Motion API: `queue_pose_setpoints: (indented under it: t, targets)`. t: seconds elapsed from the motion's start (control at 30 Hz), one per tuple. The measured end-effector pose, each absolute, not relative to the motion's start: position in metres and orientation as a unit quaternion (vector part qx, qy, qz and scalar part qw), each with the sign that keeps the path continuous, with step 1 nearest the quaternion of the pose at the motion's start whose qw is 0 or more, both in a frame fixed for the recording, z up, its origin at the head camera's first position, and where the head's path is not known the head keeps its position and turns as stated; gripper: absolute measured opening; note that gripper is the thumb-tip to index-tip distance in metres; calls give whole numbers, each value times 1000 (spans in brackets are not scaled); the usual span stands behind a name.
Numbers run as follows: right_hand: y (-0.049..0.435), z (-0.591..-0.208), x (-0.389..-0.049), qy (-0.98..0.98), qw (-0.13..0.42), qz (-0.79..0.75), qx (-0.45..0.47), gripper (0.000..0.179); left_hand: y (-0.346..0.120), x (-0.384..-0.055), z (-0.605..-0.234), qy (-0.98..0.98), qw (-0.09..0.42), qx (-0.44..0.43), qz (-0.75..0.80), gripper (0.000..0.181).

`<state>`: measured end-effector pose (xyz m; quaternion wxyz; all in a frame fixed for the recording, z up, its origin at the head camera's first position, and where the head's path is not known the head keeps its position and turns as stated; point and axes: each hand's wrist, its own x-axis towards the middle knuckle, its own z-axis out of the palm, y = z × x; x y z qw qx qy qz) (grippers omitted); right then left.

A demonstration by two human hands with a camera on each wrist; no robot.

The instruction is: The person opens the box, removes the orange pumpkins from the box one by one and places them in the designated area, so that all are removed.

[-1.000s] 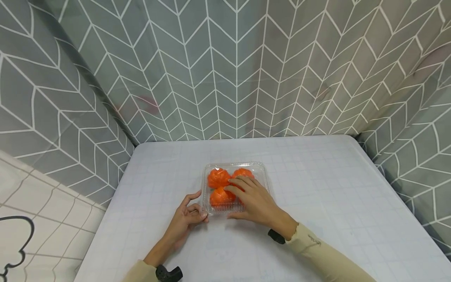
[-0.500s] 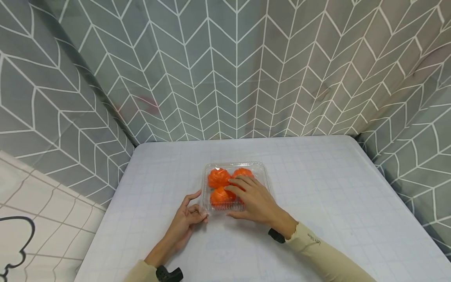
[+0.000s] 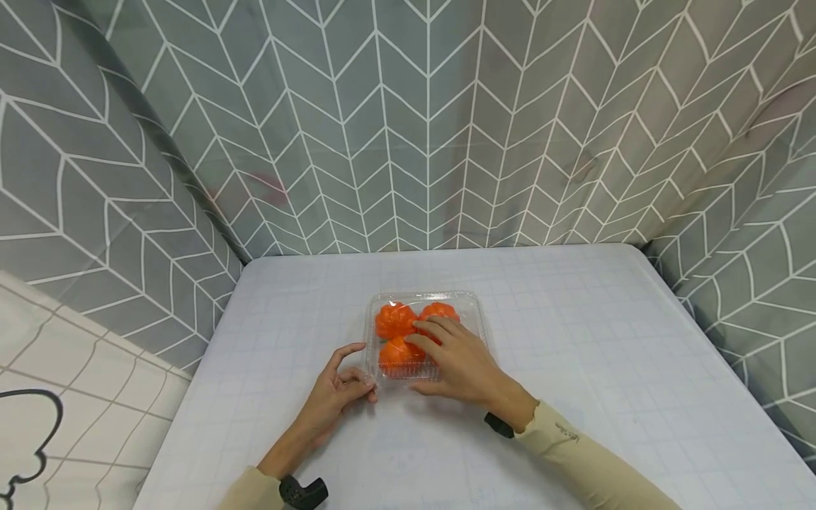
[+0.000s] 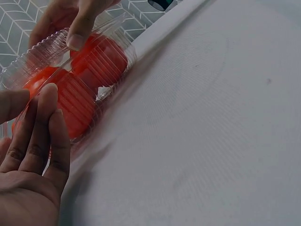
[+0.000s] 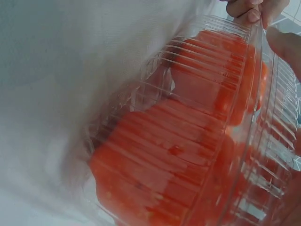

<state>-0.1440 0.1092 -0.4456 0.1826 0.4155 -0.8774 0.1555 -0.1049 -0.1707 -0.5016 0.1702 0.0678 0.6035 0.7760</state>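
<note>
A clear plastic clamshell container (image 3: 474,304) holds several orange-red, lobed, tomato-like fruits (image 3: 395,320) near the middle of the table. My left hand (image 3: 339,393) is at its near left corner, where thumb and fingertips pinch the clear rim and the index finger reaches along the side. From the right, my right hand (image 3: 459,361) holds the container, fingers curved over the lid and thumb at the near edge, hiding part of the fruit. The ribbed side wall (image 5: 155,155) and the seam between lid and base show close up in the right wrist view.
A white cloth with a faint grid covers the table (image 3: 574,319). Behind and beside it hang grey curtains (image 3: 408,142) with white chevron lines. Black wrist devices (image 3: 304,494) sit below beige sleeves (image 3: 586,453).
My left hand and the container's near left corner have shifted very slightly upward in the head view. The right hand stays almost still on the lid.
</note>
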Motion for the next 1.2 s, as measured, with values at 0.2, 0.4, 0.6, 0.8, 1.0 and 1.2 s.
queue_pose_setpoints:
  t: [0.2, 0.4, 0.6, 0.8, 1.0, 1.2]
  targets:
    - [108, -446, -142, -878, 191, 150, 412, 69, -170, -105, -502, 613, 172, 62, 769, 66]
    - [109, -445, -142, -878, 188, 157, 411, 66, -172, -106, -501, 626, 172, 63, 758, 62]
    - [113, -440, -143, -872, 183, 172, 419, 65, -175, -110, -502, 623, 181, 80, 757, 65]
    - [127, -442, -143, -862, 194, 163, 439, 68, -177, -111, -500, 630, 192, 78, 748, 67]
    - [143, -441, -142, -861, 202, 153, 440, 65, -178, -113, -499, 639, 196, 78, 739, 68]
    - [159, -443, -142, -864, 203, 163, 430, 65, -179, -115, -498, 644, 200, 79, 734, 69]
